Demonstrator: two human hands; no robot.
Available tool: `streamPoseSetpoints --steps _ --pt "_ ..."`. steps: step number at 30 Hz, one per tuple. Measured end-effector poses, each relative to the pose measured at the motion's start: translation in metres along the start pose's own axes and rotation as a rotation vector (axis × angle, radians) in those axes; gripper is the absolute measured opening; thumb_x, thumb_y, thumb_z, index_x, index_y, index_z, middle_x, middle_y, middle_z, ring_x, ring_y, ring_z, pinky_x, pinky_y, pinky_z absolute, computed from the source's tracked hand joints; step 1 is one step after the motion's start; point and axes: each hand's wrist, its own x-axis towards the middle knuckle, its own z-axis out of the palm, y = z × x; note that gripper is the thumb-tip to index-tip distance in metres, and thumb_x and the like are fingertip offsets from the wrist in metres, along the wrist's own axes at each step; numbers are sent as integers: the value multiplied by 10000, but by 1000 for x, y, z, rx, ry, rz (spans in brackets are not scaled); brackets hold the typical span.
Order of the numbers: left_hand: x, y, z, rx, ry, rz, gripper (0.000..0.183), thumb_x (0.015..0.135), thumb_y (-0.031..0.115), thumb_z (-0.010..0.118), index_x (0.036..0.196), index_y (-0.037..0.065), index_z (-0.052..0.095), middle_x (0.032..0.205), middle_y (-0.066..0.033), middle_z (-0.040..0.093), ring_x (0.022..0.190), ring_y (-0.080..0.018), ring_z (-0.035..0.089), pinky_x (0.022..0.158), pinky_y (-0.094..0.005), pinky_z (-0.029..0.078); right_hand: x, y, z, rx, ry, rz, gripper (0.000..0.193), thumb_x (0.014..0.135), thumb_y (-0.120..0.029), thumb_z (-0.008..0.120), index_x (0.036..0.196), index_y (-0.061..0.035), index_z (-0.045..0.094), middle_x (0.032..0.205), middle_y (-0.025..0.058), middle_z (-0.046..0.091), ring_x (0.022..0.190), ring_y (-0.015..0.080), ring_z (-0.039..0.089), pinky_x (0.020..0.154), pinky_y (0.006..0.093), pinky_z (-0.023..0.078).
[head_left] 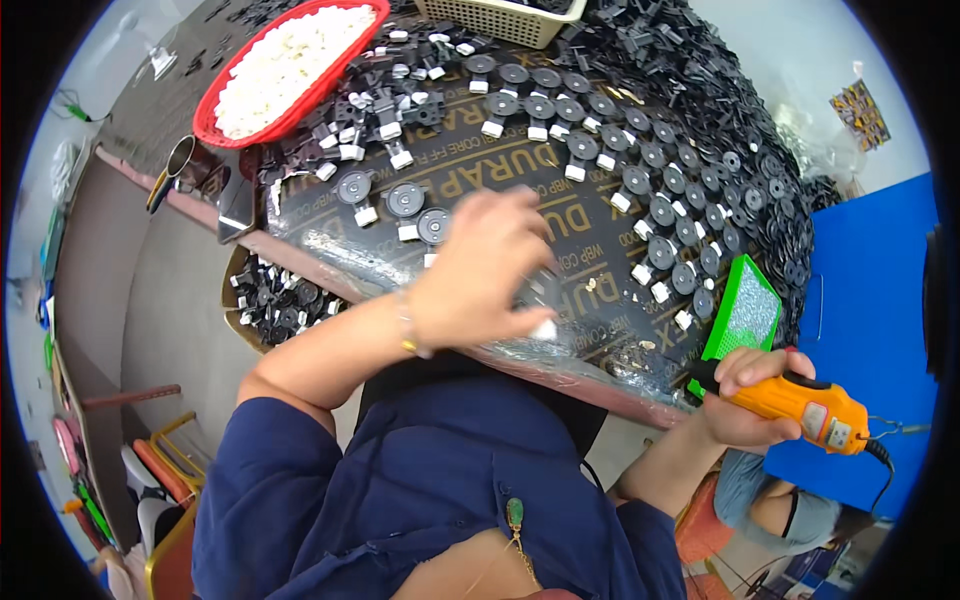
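Observation:
My right hand (pixel 742 398) is wrapped around an orange electric screwdriver (pixel 815 408), its black nose pointing left near the table's front edge. A cord trails from its rear end. My left hand (pixel 490 268) reaches over the table, smeared by motion, so its finger closure is unclear. Just beneath its fingers shows a blurred dark part with a white end (pixel 544 329); whether it is held cannot be told. Left of that hand lie black wheels with white blocks (pixel 405 201). Beside the screwdriver, a green tray (pixel 742 267) holds many small silvery pieces.
A red basket (pixel 208 117) of white pieces sits far left, a beige basket (pixel 485 32) at the back. Rows of wheel parts (pixel 637 180) and a heap of black parts (pixel 680 60) fill the right. A carton (pixel 240 318) of parts stands below the edge. Another person's leg (pixel 775 510) shows lower right.

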Motion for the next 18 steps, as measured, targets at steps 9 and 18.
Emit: streamPoseSetpoints --steps 9,18 --pt "-62 -56 3 206 35 -336 515 712 412 761 1095 115 586 1341 -183 476 1424 -433 240 1113 -671 140 -13 30 6 -71 16 71 685 926 -635 500 1269 -44 457 768 81 591 514 123 491 471 255 402" --pt "-73 -48 8 149 53 -370 423 690 326 786 1038 119 662 1230 -177 453 1411 -421 252 987 -713 316 -15 32 29 -88 64 105 685 897 -648 540 1209 -43 457 773 79 590 521 141 505 487 268 417"
